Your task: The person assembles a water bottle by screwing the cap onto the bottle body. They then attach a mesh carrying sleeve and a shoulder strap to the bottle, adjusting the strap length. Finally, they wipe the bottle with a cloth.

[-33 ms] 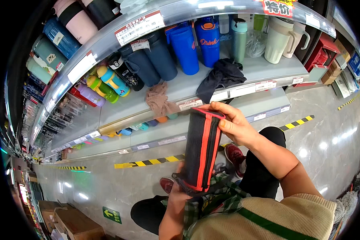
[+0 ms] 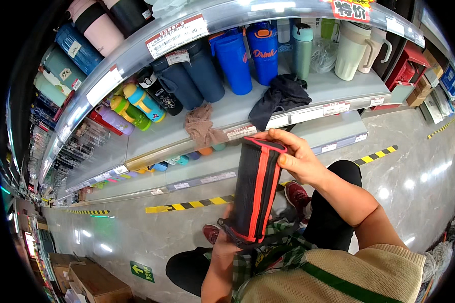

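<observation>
A long black fabric pouch (image 2: pixel 244 189) with red stripes and red piping is held upright, slightly tilted, in front of my body. My right hand (image 2: pixel 294 157) grips its upper corner, thumb on the near side and fingers behind the top edge. Low down, my left hand (image 2: pixel 226 243) is around the base, most of its fingers hidden behind the pouch and a dark strap. Past the pouch, a dark cloth (image 2: pixel 280 98) and a brown cloth (image 2: pixel 203 126) hang over the shelf's front edge.
The shelf (image 2: pixel 333 93) bears blue tumblers (image 2: pixel 232 63), a green bottle (image 2: pixel 302 53), cream mugs (image 2: pixel 350 53) and children's bottles (image 2: pixel 142 103). An upper shelf edge curves overhead. Yellow-black tape (image 2: pixel 187 205) marks the floor. Cardboard boxes (image 2: pixel 98 283) stand at lower left.
</observation>
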A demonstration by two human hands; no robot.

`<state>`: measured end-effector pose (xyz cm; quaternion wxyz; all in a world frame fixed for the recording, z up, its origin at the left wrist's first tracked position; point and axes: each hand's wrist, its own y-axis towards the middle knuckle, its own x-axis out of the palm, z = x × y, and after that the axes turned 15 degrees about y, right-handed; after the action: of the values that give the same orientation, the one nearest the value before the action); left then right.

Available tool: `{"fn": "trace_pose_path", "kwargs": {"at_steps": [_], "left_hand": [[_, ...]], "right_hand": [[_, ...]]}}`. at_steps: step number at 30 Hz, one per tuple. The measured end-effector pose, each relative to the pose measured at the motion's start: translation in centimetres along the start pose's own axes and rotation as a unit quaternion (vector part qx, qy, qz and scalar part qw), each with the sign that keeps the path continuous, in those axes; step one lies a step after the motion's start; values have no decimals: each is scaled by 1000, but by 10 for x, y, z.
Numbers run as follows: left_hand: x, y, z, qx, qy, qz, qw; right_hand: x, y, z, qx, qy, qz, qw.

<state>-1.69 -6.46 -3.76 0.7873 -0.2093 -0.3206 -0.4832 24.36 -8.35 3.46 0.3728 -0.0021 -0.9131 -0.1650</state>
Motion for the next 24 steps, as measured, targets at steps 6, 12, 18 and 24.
{"fn": "trace_pose_path", "kwargs": {"at_steps": [6,12,18,24], "left_hand": [[-1,-3,2,-86,141,83,983],[-23,-16,-14,-197,256,71,944],[-37,-20,-28,-270,112,23,956],[-18,2,-8,-81,407,13,910]], "right_hand": [[0,-4,-11,-37,-196,-62,978],[5,-2,-25,-123,-272,-192,935],[4,-8,-18,-147,-242,-176,943],[-1,-4,-28,-107,-194,-205,953]]}}
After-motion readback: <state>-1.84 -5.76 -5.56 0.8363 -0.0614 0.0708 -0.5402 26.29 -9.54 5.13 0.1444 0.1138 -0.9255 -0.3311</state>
